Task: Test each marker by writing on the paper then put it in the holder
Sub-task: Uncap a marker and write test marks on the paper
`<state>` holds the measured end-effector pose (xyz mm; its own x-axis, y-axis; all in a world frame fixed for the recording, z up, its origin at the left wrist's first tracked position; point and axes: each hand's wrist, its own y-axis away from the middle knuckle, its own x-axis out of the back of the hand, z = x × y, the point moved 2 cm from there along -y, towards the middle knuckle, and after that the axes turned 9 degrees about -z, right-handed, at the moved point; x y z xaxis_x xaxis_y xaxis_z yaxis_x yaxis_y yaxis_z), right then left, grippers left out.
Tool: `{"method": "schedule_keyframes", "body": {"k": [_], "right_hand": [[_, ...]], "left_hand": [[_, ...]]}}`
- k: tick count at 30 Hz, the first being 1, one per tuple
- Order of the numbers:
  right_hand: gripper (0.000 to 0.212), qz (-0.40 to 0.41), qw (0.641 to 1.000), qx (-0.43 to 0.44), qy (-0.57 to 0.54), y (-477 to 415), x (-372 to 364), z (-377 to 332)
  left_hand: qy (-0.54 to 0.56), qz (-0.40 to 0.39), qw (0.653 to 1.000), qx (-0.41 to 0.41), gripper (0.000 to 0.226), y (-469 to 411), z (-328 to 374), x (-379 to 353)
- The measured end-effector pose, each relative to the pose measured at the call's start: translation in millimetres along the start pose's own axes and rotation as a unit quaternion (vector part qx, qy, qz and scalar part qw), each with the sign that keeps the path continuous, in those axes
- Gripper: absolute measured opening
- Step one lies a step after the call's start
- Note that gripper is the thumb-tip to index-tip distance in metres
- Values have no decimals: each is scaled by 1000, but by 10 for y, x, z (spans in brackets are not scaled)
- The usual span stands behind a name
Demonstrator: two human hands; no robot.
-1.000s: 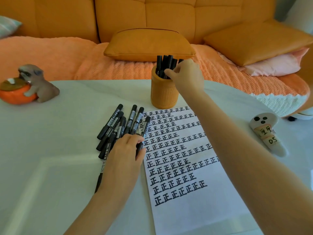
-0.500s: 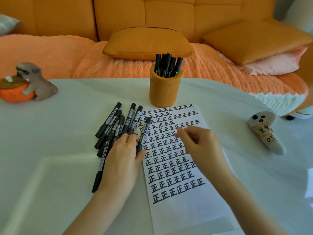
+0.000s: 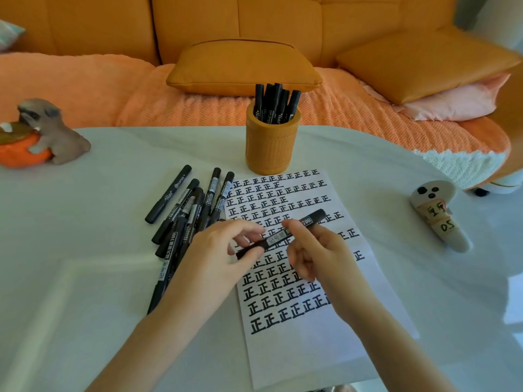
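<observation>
- Between the two hands, over the middle rows of the paper (image 3: 311, 352), a capped black marker (image 3: 311, 221) is held slantwise, one end low toward the left hand and the other rising past the right hand.
- Left hand (image 3: 223, 258): thumb and fingertips pinch the marker's lower end, with the index finger arched above it.
- Right hand (image 3: 317, 253): forefinger and thumb grip the barrel by its white label, and the other fingers are curled in beneath.
- Under both hands the sheet is filled with rows of black 正 characters; its near part, by the wrists, is blank.
- Just left of the left hand, partly under its wrist, lies a heap of loose markers (image 3: 181, 210) on the white table (image 3: 85, 292).
- Beyond the hands, at the paper's far edge, stands the orange holder (image 3: 271, 148) with several tested markers (image 3: 273, 104) upright in it.
- Well to the right of the right hand lies a white ghost-shaped figure (image 3: 437, 219).
- Far to the left of the left hand sits a dog figurine (image 3: 53, 131).
</observation>
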<state>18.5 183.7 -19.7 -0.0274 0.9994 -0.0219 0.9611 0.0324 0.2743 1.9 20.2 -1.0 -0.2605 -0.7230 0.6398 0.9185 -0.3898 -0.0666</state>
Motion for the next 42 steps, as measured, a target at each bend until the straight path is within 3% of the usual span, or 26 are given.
{"method": "schedule_keyframes", "body": {"k": [8, 18, 24, 42], "right_hand": [[35, -50, 991, 72, -106, 71, -35, 18], [25, -69, 989, 114, -66, 110, -52, 33], [15, -90, 985, 131, -63, 126, -84, 7], [23, -98, 986, 127, -50, 182, -46, -35]], "left_hand": [[-35, -36, 998, -32, 26, 3, -37, -58], [-68, -98, 992, -45, 25, 41, 1, -158], [-90, -75, 990, -74, 42, 44, -4, -167], [-28, -79, 995, -46, 36, 116, 97, -136]]}}
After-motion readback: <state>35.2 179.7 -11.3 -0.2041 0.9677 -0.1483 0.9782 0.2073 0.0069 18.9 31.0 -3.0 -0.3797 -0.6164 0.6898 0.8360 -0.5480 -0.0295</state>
